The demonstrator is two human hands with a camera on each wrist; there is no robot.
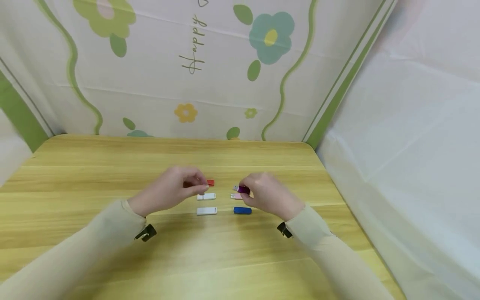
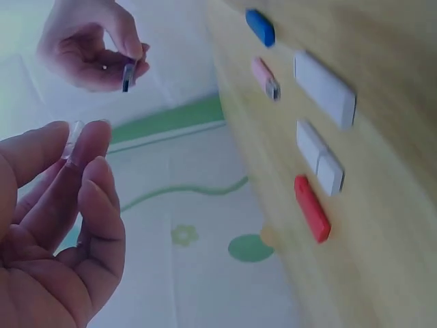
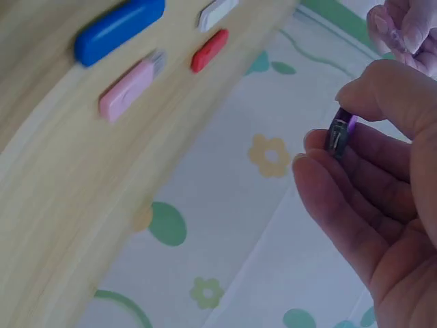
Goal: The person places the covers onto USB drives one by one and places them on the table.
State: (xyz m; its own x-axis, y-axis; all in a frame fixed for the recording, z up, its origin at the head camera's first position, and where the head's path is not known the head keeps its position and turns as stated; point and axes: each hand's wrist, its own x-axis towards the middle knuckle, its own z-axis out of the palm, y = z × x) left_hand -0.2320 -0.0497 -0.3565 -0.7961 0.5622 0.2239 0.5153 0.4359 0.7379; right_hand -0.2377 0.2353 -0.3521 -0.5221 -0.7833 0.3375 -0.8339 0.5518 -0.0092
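Note:
My left hand [image 1: 174,187] pinches a small clear cap [image 2: 73,140] between thumb and fingertips, above the table. Facing it, my right hand [image 1: 268,195] grips a purple USB stick [image 1: 243,189], its metal plug bare and pointing left. Close below the right hand lies a pink USB stick [image 3: 128,89] with its plug exposed. A blue USB stick [image 1: 242,210] is nearer to me. Under the left fingertips, a red USB stick [image 2: 313,210] and a white capped one [image 1: 208,196] rest on the wood. Another white stick [image 1: 207,211] lies in front of them.
The light wooden table [image 1: 112,166] carries the sticks in two short columns. A white cloth printed with flowers [image 1: 225,83] hangs behind its far edge, and plain white sheeting [image 1: 405,146] stands along the right. Dark wrist mounts [image 1: 146,232] show below both cuffs.

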